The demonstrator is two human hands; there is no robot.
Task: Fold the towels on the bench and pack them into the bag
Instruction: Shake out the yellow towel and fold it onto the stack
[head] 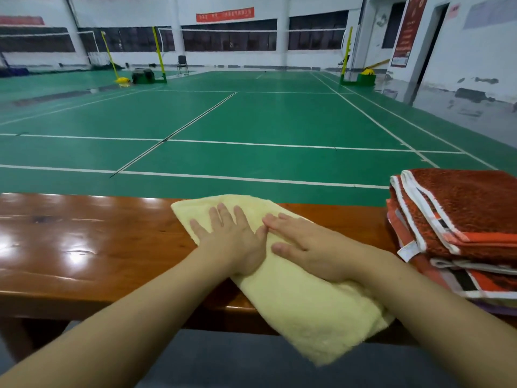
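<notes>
Head view — fluffy yellow towel (293, 298), apparently folded

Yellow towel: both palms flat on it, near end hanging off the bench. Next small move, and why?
Probably lift the overhanging near end and fold it up over the far half. The yellow towel lies as a long strip across the bench, left hand and right hand pressing it flat, so it looks smoothed but too long to match the folded stack on the right.
</notes>
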